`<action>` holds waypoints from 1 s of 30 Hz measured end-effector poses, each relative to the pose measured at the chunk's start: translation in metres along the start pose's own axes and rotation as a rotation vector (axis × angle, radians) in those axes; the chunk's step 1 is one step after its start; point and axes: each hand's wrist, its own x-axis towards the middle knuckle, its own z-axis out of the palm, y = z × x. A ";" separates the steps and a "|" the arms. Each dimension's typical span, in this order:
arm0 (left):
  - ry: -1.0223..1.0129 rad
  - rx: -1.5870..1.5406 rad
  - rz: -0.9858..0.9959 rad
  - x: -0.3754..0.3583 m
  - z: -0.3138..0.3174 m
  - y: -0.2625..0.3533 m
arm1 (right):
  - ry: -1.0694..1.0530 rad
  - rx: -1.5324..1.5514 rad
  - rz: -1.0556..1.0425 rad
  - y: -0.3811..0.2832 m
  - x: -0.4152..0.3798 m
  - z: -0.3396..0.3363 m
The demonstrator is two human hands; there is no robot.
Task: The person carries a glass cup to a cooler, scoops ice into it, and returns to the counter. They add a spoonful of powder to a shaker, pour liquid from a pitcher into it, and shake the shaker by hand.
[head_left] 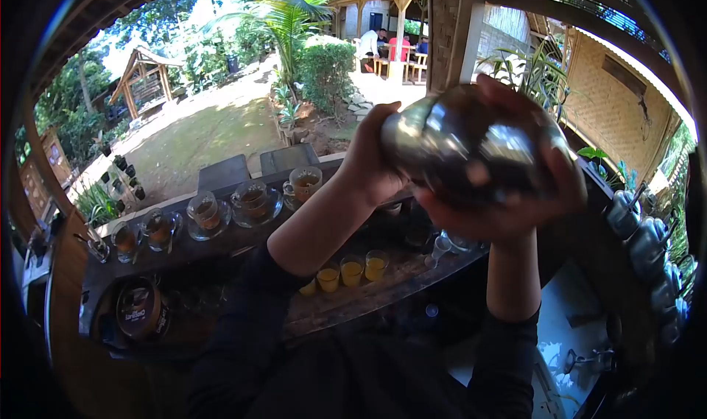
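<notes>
A shiny metal cocktail shaker (464, 139), slightly blurred, is raised in front of me, lying nearly sideways. My left hand (370, 154) grips its narrower end. Around the wider end wrap the fingers of my right hand (508, 213), hiding part of the metal. Below and to the left, a row of glass cups with brown drink, among them one cup (303, 183) behind my left forearm, stands on saucers along the counter (353, 305). On a lower level several small glasses of yellow drink (352, 272) sit close together.
At the left of the counter is a round brown tub (138, 308). Metal pots or kettles (639, 220) line the right side. A wooden post (451, 36) rises ahead. Beyond the counter are a yard (213, 139) and people (370, 47) seated under a roof.
</notes>
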 end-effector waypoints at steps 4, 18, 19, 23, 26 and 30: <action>-0.070 0.371 0.123 -0.008 0.039 -0.003 | 0.244 -0.253 -0.262 -0.034 -0.036 -0.010; -0.066 0.307 0.076 0.071 0.034 -0.059 | 0.243 0.027 0.186 -0.031 -0.118 -0.093; 0.006 0.454 0.203 0.097 0.010 -0.070 | 0.289 -0.081 -0.197 0.000 -0.092 -0.095; 0.218 0.303 0.032 0.101 -0.011 -0.086 | 0.366 -0.260 0.391 0.019 -0.133 -0.107; 0.192 0.073 0.054 0.085 0.007 -0.098 | 0.256 0.052 0.196 -0.008 -0.125 -0.116; 0.047 0.335 0.287 0.082 0.017 -0.106 | 0.177 0.234 -0.128 0.007 -0.153 -0.117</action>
